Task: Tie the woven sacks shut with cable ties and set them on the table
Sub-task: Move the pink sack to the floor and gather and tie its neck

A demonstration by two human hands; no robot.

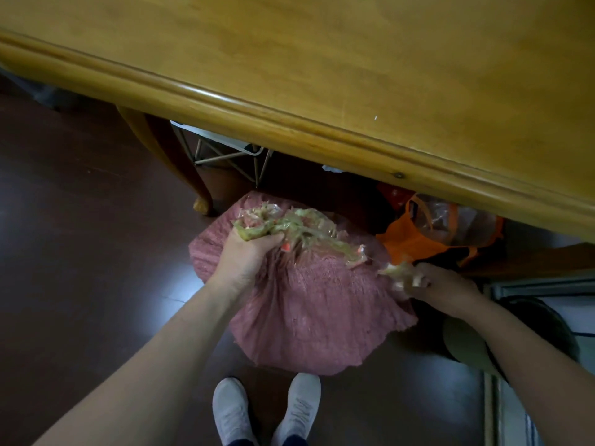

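A pink woven sack [309, 310] stands on the dark floor in front of my feet, partly under the wooden table [354, 91]. Its mouth is a crumpled greenish, clear-lined rim [309, 230] stretched across the top. My left hand [248, 252] grips the left part of that rim in a fist. My right hand [441, 284] grips the right end of the rim, pulling it out to the side. No cable tie shows in view.
An orange bag with a clear plastic liner [441, 226] sits under the table to the right. A curved table leg [180, 159] and a white wire rack [231, 152] stand behind the sack. My grey shoes [267, 410] are close below it.
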